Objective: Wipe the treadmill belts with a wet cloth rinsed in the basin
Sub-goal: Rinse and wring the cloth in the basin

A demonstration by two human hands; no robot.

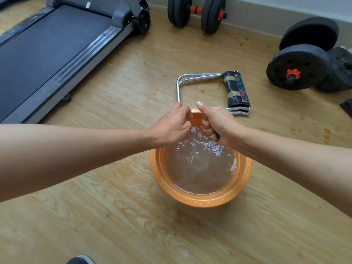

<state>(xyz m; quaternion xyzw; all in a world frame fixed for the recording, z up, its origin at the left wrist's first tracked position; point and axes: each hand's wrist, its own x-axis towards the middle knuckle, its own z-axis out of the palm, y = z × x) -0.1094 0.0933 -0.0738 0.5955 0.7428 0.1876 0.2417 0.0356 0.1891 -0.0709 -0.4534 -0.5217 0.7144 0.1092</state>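
Wood-patterned flooring [133, 225] is shown with an orange basin [200, 203] set near the middle and filled with rippling water [200, 168]. Both hands are held over its far rim. The right hand [219, 121] is clenched around a dark cloth [217, 137], of which only a small end is seen below the fingers, with the thumb raised. The left hand [171, 126] is curled tight just beside it, presumably on the cloth's other end, though that end is hidden. The step is judged to be wringing after a rinse. For a good result, the cloth should be twisted in opposite directions directly above the water, so that run-off is caught by the basin rather than the floor, where wet marks appear beside the left rim. The cloth should be left damp, not dripping, since excess water would otherwise be carried to the treadmill belt [47, 50], which lies well apart at the far left. A folded metal-framed stool [236, 90] lies just beyond the basin, and dumbbells [196, 13] are seen at the far edge and at the right.
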